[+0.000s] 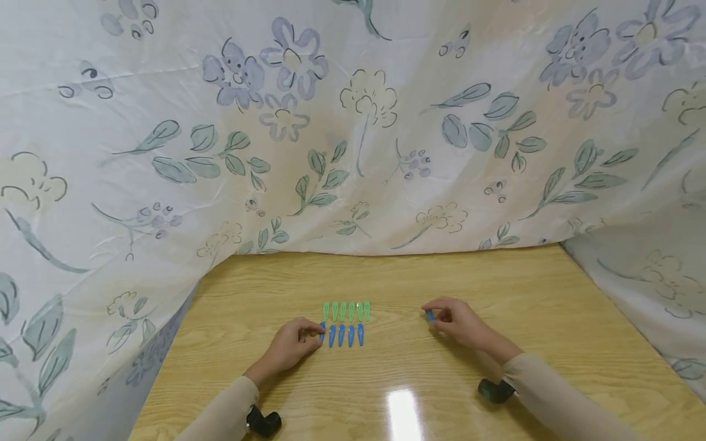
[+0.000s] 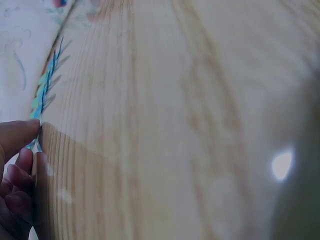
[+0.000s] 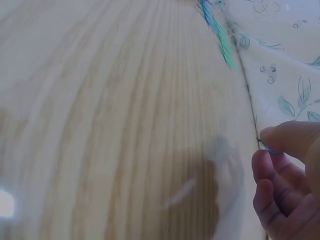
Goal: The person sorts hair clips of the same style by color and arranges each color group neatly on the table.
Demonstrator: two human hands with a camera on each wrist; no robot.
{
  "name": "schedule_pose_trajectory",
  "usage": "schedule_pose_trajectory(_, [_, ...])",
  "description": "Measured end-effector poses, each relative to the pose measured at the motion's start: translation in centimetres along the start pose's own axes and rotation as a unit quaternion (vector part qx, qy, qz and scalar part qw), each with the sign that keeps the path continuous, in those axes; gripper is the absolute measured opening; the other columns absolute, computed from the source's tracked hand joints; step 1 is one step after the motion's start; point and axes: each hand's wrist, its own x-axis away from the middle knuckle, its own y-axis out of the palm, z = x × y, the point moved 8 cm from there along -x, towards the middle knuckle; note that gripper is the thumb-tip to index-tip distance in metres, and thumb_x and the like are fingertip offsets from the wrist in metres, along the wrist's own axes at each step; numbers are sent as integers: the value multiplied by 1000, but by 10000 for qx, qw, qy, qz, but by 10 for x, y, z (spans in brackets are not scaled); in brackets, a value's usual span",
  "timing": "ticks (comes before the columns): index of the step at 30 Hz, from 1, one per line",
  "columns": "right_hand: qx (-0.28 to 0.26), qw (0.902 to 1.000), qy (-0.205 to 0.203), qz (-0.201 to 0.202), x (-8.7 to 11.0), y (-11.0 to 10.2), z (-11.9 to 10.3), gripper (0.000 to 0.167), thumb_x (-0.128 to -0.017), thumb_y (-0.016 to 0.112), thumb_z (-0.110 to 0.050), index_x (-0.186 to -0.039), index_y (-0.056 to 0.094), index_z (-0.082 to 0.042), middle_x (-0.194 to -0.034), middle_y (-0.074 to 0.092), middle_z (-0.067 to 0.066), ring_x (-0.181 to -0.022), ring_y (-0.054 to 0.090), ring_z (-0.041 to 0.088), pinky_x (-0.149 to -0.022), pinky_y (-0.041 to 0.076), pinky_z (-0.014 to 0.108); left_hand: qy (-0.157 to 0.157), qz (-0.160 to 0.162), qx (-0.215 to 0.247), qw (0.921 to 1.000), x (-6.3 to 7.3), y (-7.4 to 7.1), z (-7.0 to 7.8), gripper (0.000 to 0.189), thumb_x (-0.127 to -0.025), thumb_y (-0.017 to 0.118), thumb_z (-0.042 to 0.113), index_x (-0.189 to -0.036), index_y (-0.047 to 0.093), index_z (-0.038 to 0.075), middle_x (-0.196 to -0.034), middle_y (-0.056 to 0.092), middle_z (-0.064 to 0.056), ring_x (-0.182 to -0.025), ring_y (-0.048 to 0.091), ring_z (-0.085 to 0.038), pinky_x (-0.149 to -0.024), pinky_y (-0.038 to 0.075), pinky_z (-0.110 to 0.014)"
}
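Observation:
Green snap hair clips lie side by side in a row on the wooden table. Just nearer to me runs a row of blue snap hair clips. At that row's left end my left hand pinches the leftmost blue hair clip between thumb and forefinger. Well to the right, my right hand holds another blue hair clip by its fingertips, tilted. In the right wrist view this clip shows as a thin blue edge, partly hidden by the fingers.
A flowered cloth hangs behind the table and down both sides. Bare wood lies between the clip rows and my right hand. A bright light reflection shines on the tabletop near the front. Each wrist carries a dark camera.

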Motion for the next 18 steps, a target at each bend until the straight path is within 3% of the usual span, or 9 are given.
schedule_pose_trajectory(18, [-190, 9998, 33, -42, -21, 20, -20, 34, -92, 68, 2, -125, 66, 6, -124, 66, 26, -81, 63, 5, -64, 53, 21, 107, -51, 70, 9999, -9, -6, -4, 15, -92, 75, 15, -106, 78, 16, -99, 69, -2, -63, 45, -2, -57, 42, -22])
